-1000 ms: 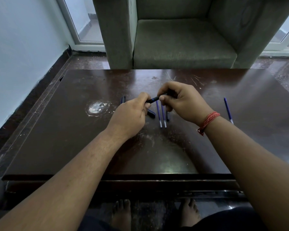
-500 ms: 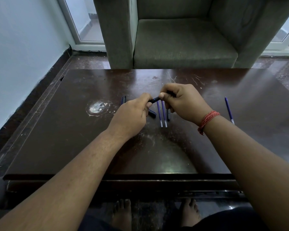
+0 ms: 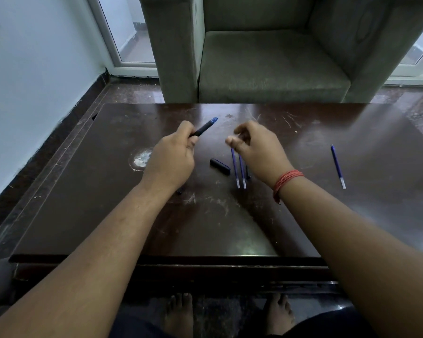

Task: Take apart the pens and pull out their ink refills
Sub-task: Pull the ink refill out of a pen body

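— Dark plastic, that pen barrel with the blue end (image 3: 204, 128): where does it sit?

— Gripped in the left hand (image 3: 171, 159), fingers curled round its lower part. Its long axis tilts up and away to the right, blue end pointing toward the grey armchair (image 3: 266, 57).

— And the right hand (image 3: 257, 145)?

— Just right of the barrel's tip, apart from it, fingers loosely curled with thumb and forefinger nearly pinched. Whether a small piece sits between them I cannot tell.

— So which hand pulls the refill?

— The right, I judge; it is the nearer one to the open blue end and would draw along the barrel's axis.

— What lies on the scratched dark wooden bench (image 3: 352, 191)?

— Below the right hand, two thin blue refills with clear ends (image 3: 239, 170) side by side; left of them a short black cap piece (image 3: 219, 166); well right of the hand, one more blue refill (image 3: 337, 167).
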